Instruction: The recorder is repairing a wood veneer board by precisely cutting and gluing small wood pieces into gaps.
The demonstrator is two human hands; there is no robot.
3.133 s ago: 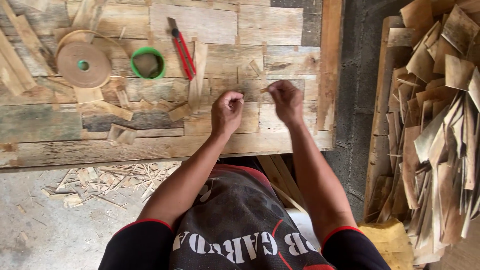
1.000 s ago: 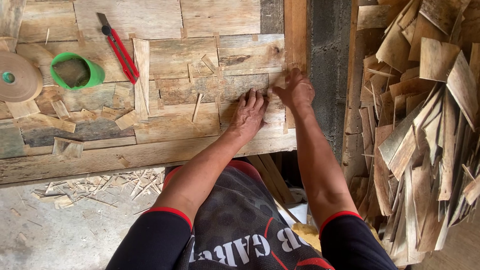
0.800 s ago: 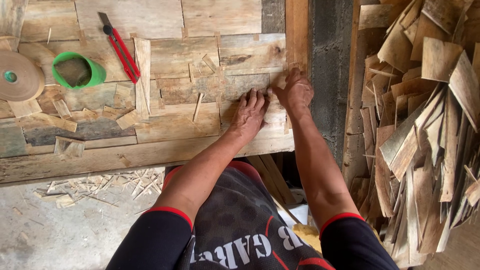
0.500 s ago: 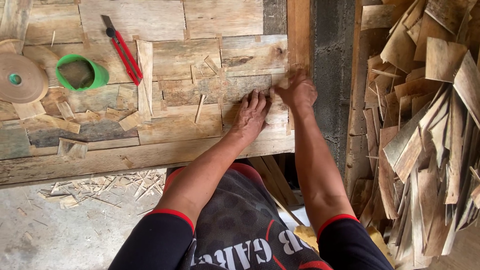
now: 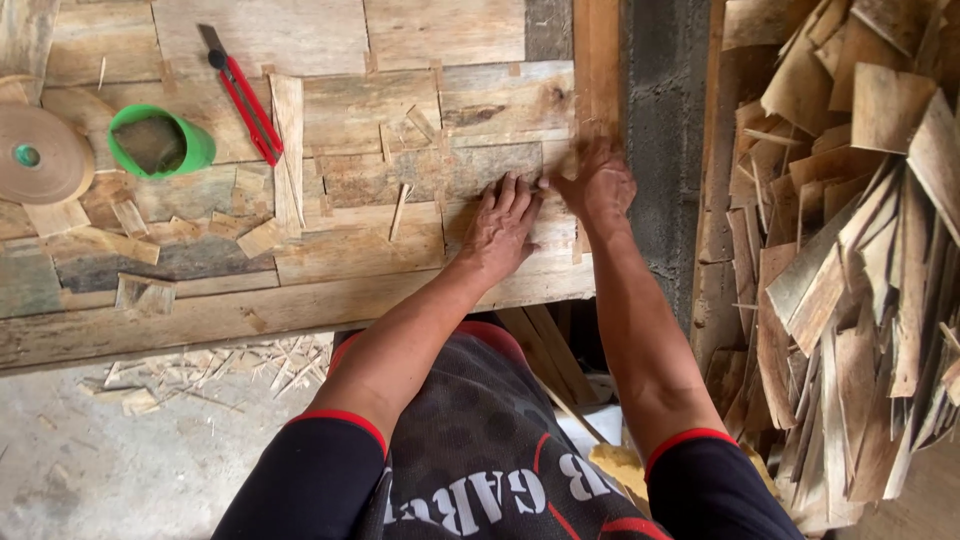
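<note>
Pressing flat with fingers spread, the left hand (image 5: 500, 225) holds down a veneer sheet (image 5: 430, 170) at the workbench's (image 5: 300, 310) right edge; the right hand (image 5: 598, 185), blurred, grip unclear, touches that edge beside it.

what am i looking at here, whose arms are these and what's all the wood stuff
This is one picture from a camera worn on a person's head, looking down at their own bare arms. The left hand lies flat on thin wood sheets on a plank table. The right hand is blurred at the sheets' right edge; whether it grips anything cannot be told. Further left lie a red cutter, a green cup and a brown tape roll. At right is a pile of wood offcuts.
</note>
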